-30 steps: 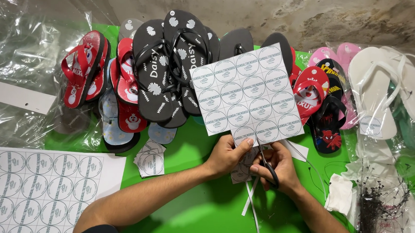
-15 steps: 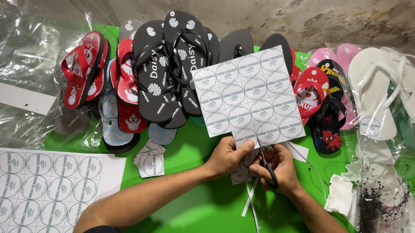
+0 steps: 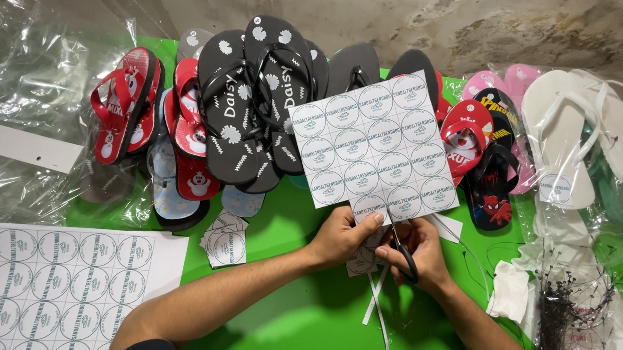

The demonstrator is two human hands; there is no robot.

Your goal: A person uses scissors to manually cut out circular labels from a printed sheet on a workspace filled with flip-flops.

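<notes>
My left hand (image 3: 342, 236) pinches the bottom edge of a sheet of round labels (image 3: 372, 146), thumb on top and fingers curled under it, so the sheet stands up tilted just above both hands. My right hand (image 3: 415, 251) is closed around the black handles of a pair of scissors (image 3: 404, 252), with the blades pointing up into the lower edge of the sheet, right beside my left thumb; the blade tips are hidden by the paper and my fingers, so I cannot tell how far apart they are. Thin white paper strips (image 3: 377, 308) hang down below my hands onto the green surface (image 3: 291, 320). Just left of my left hand lies a small stack of cut labels (image 3: 223, 243). Far to the left, beside my left forearm, a larger uncut label sheet (image 3: 52, 295) lies flat. Beyond my hands, behind the held sheet, sit black flip-flops with daisy prints (image 3: 249, 99), and further left of them red flip-flops (image 3: 123, 103). To the right of my right hand are white flip-flops in clear plastic (image 3: 576, 137), with a bundle of black plastic tag fasteners (image 3: 572, 307) nearer to me, and a crumpled white scrap (image 3: 510, 292) just beside my right wrist.
</notes>
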